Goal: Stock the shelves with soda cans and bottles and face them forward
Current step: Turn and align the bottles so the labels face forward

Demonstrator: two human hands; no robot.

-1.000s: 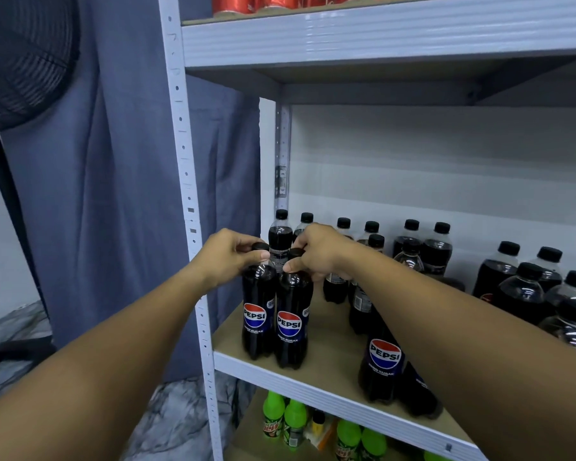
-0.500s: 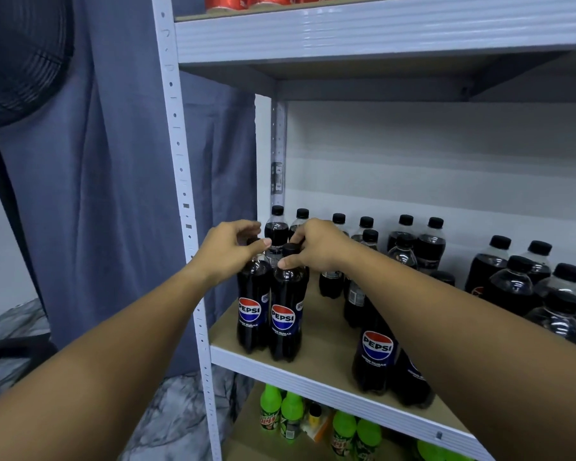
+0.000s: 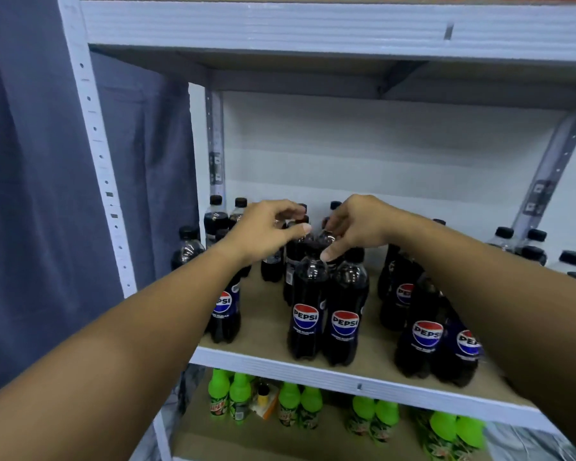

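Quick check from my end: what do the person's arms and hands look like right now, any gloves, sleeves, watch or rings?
Both forearms are bare all the way to the bottom edge of the view; no sleeve shows. The left hand and right hand wear no gloves. No watch, bracelet or band shows at either wrist, and no ring is visible on the fingers that show. Fingernails look short and unpainted.

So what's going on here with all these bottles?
A person is stocking a metal shelf with black Pepsi bottles. Both hands reach over a pair of bottles standing at the front edge with labels facing out: the left hand hovers by the caps behind them, and the right hand touches the top of one with its fingertips. More Pepsi bottles stand around them, and green-capped bottles sit on the shelf below.
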